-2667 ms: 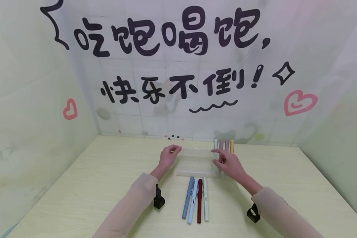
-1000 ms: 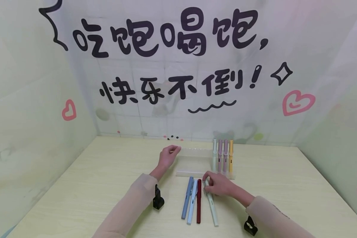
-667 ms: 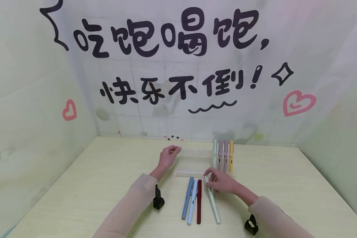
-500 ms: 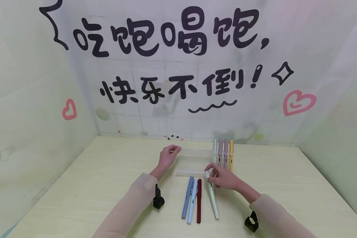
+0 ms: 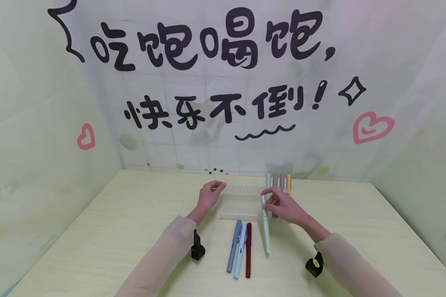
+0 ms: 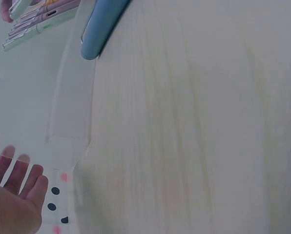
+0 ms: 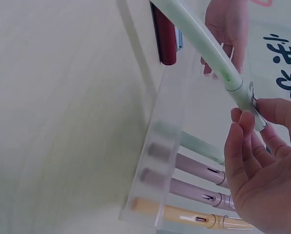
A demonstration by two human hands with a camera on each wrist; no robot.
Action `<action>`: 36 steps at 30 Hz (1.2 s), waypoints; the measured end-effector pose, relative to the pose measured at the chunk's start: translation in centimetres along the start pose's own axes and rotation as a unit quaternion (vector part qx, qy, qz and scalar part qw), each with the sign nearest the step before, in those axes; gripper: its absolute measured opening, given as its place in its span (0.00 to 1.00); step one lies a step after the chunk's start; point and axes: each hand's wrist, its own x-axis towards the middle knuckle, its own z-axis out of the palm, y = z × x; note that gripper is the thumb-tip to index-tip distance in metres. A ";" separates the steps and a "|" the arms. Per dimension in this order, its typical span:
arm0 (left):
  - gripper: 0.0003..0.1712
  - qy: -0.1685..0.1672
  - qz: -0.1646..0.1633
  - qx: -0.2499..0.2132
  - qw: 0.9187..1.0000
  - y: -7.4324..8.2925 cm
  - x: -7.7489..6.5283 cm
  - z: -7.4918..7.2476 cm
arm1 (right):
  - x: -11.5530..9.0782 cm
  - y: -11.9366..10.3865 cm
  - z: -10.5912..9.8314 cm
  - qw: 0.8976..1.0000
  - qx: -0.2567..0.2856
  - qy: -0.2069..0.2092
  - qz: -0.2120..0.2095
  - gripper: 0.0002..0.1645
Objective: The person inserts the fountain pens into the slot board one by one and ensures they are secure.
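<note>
A clear pen stand (image 5: 239, 216) stands near the back of the table. My left hand (image 5: 209, 195) pinches its upper left corner. My right hand (image 5: 287, 207) holds a pale green pen (image 5: 266, 235) by the clip end of its cap, over the stand's front edge, with its lower end tilted toward me and off the table. In the stand's right part sit another pale green pen (image 7: 201, 147), two mauve pens (image 7: 197, 168) and an orange pen (image 7: 184, 213). My right hand hides their lower parts in the head view.
In front of the stand lie a grey-blue pen (image 5: 233, 249), a light blue pen (image 5: 240, 252) and a dark red pen (image 5: 248, 251), side by side on the wooden table (image 5: 134, 247). A printed cloth wall (image 5: 163, 152) rises close behind the stand.
My right hand came down from the stand, took the pale green pen from the table beside the dark red one, and lifted it up toward the stand. The left hand stayed put.
</note>
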 end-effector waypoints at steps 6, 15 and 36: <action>0.16 0.000 0.002 -0.001 1.000 0.0 0.0 0.0 | 1.2 1.6 -0.7 0.999 -0.008 0.036 0.003 0.16; 0.17 -0.003 0.004 -0.002 1.000 0.1 -0.1 -0.1 | 2.0 1.3 -1.7 0.996 -0.029 0.086 -0.009 0.16; 0.17 -0.005 0.000 -0.002 1.000 0.0 -0.1 -0.1 | 3.1 0.1 -2.1 0.974 -0.055 0.217 -0.038 0.18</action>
